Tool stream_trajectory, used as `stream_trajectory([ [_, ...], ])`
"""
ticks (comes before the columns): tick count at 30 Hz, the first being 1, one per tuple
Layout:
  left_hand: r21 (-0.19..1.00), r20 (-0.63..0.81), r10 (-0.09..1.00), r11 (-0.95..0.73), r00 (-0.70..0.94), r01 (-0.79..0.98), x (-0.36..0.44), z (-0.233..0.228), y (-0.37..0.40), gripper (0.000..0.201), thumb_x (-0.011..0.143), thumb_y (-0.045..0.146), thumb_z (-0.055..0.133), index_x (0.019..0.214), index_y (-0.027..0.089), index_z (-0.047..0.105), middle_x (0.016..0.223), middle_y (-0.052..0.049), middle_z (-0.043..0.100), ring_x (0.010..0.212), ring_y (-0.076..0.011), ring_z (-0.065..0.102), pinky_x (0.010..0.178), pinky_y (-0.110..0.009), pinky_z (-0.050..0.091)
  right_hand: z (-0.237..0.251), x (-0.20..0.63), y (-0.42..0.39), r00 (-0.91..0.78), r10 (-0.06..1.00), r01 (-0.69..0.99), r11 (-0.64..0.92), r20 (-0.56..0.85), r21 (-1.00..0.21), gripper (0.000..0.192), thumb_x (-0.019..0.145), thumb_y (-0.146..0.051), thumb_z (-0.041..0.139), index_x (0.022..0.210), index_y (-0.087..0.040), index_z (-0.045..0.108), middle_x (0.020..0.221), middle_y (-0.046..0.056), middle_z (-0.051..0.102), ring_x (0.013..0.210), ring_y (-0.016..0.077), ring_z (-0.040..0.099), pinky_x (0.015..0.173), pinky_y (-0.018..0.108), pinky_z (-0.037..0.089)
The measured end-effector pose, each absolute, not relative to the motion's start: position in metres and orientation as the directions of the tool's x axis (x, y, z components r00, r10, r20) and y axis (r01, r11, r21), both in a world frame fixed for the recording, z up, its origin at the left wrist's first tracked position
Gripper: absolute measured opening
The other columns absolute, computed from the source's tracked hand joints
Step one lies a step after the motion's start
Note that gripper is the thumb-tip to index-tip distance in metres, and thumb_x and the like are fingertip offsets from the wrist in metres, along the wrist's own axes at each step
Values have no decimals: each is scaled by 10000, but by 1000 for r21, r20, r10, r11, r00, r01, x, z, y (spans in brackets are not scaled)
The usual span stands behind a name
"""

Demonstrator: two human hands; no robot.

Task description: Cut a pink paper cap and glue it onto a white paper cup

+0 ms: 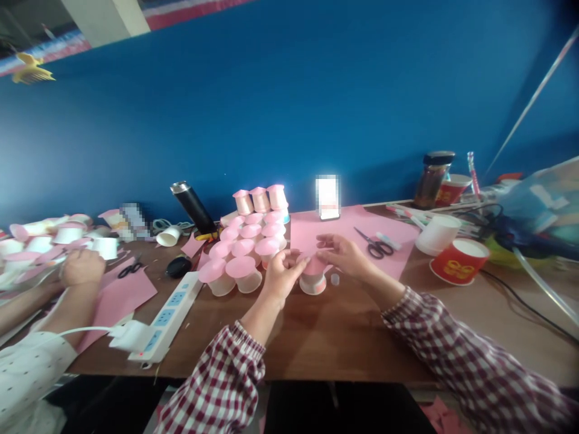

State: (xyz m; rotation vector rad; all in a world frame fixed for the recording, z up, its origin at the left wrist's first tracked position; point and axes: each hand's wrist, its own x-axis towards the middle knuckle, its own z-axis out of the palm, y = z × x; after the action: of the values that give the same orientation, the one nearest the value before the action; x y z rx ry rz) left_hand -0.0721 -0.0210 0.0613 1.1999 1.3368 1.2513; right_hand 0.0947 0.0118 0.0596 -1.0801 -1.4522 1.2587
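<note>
An upside-down paper cup (pixel 313 286) stands on the table in front of me, and a round pink paper piece (pixel 311 263) lies over its top. My left hand (pixel 284 276) has the near left edge of the pink paper between thumb and fingers. On the far right side, my right hand (pixel 346 258) holds the same paper with bent fingers; its fingertips partly overlap the paper. A small clear cap (pixel 335 279) lies beside the cup. Left of my hands, several cups with pink tops (pixel 243 266) stand close together, some of them stacked at the back.
Black scissors (pixel 379 247) rest on a pink sheet (pixel 362 226). A phone (pixel 327 196) stands behind it. White and red paper cups (pixel 459 262) stand right. A power strip (pixel 167 316) and black flask (pixel 193 206) are left. Another person's hand (pixel 82 268) works among cups further left.
</note>
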Motion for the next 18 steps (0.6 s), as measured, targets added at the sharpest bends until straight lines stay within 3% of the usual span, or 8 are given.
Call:
stream_trajectory([
  [18, 994, -70, 992, 78, -104, 76, -74, 47, -22, 496, 594, 460, 760, 934, 143, 585, 508, 51, 539, 398, -66, 447, 383, -180, 338, 44, 96, 17, -226, 959, 107, 201, 173, -974, 409, 758, -162, 659, 1144, -141, 523, 1034, 93, 602, 888, 179, 648, 649, 267, 588],
])
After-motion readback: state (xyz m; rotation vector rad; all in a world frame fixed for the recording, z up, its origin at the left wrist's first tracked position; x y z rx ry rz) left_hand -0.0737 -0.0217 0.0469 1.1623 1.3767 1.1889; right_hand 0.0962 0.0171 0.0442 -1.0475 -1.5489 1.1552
